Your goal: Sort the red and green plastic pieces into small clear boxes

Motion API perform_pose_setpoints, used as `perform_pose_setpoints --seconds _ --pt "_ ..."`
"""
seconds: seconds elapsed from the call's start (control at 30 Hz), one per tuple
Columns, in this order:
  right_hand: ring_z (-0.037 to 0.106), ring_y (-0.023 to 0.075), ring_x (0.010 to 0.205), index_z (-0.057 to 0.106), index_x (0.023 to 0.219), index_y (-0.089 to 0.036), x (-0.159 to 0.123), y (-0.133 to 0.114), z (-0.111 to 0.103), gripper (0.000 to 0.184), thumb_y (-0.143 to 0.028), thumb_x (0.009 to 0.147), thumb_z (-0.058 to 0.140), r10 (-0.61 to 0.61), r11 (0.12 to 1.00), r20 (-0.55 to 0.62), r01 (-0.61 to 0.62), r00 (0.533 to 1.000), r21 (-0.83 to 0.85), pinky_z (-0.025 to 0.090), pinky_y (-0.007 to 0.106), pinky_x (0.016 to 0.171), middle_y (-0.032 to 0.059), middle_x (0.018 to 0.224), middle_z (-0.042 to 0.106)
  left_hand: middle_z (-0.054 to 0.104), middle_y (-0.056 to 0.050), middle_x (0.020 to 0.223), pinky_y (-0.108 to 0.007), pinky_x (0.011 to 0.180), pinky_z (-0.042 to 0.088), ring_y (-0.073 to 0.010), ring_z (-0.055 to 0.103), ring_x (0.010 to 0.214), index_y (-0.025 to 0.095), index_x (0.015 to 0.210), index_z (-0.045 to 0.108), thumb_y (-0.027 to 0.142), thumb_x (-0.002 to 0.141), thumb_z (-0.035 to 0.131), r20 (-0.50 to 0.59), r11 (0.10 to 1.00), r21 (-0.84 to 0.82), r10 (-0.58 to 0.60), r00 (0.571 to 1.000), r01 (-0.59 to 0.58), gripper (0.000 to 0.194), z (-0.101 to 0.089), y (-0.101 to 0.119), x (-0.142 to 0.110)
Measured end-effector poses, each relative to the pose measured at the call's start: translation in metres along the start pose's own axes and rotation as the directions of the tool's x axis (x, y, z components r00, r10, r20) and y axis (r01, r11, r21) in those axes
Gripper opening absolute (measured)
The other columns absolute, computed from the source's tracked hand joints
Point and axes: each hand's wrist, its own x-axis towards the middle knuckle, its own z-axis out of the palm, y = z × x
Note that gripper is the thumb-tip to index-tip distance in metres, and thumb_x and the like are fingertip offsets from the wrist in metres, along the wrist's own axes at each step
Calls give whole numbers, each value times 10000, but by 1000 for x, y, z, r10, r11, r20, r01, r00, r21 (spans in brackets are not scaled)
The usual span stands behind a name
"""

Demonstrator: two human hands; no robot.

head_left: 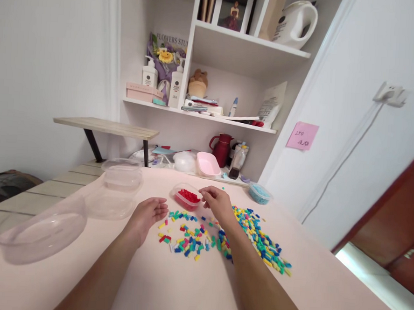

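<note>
A clear plastic tub (183, 204) with small red bricks (188, 195) in it stands at mid-table. At its right rim is my right hand (218, 203), thumb and fingers drawn together; whatever they may hold is too small to make out. My left hand (147, 219) is held to the left, palm inward, fingers extended and nothing in them. Between my hands lies a loose scatter of small coloured bricks (191, 240). A larger, denser pile of mixed bricks (261, 242) spreads to the right, partly hidden by my right forearm.
Clear empty containers (44, 231) and a flat clear lid (109, 204) lie on the left. A tub of light-blue bricks (259, 194) stands at the back right. Along the back are a pink tray (208, 164), a dark red jug (222, 150) and a bottle (238, 161).
</note>
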Motion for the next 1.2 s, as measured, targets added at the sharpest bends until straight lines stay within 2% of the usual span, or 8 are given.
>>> perform_pose_setpoints --seconds 0.07,0.17,0.27,0.37,0.5,0.8,1.0,1.2 --pt "575 126 545 714 863 -169 -6 -7 -1 233 -333 790 567 -29 1000 176 30 984 -1 460 235 548 5 670 656 691 -97 713 -284 684 546 -143 667 643 105 836 676 118 819 552 2 1000 7 1 1000 -1 126 0 0 0" --pt "584 128 607 740 869 -185 -16 -14 4 190 -281 771 608 -66 993 461 102 885 -54 448 223 581 0 708 680 690 -96 710 -293 691 547 -147 666 647 109 827 674 129 823 553 6 1000 19 2 1000 -2 122 1 0 0" --pt "585 130 642 761 904 -217 -24 -17 13 190 -254 756 647 -70 955 574 221 815 -197 428 221 606 -9 725 691 688 -96 699 -303 704 548 -153 669 657 110 819 671 138 828 552 8 999 33 4 1000 -4 123 2 -1 0" --pt "580 125 651 762 940 -250 -27 -21 19 214 -247 744 675 -80 901 592 312 802 -300 417 224 638 -19 738 695 687 -100 705 -308 711 546 -158 672 665 110 816 670 153 827 565 14 999 44 10 1000 -11 114 2 -1 0" --pt "605 126 701 756 934 -273 -28 -25 20 253 -162 743 633 -64 877 617 339 784 -340 406 224 660 -30 826 722 685 -98 707 -306 705 541 -154 665 646 112 802 670 172 809 597 24 998 57 21 999 -23 94 2 -2 -1" --pt "610 151 775 717 825 -284 -31 -28 27 204 -141 707 632 -13 782 560 358 828 -510 338 238 634 -52 825 720 680 -89 700 -308 676 536 -156 657 617 118 786 670 211 779 638 46 995 93 44 998 -48 99 3 -4 -1" --pt "612 129 741 708 824 -265 -31 -29 26 231 -104 699 599 -9 851 576 308 817 -425 376 219 651 -58 809 714 684 -85 709 -301 670 537 -154 653 630 121 787 672 219 786 624 52 992 117 48 997 -54 109 3 -3 -3" --pt "602 137 719 712 844 -215 -28 -25 24 183 -130 725 603 -37 962 558 180 829 -204 427 224 652 -12 794 704 688 -90 708 -296 676 539 -152 658 633 121 793 673 205 787 615 52 993 107 42 998 -48 103 2 -3 -2"
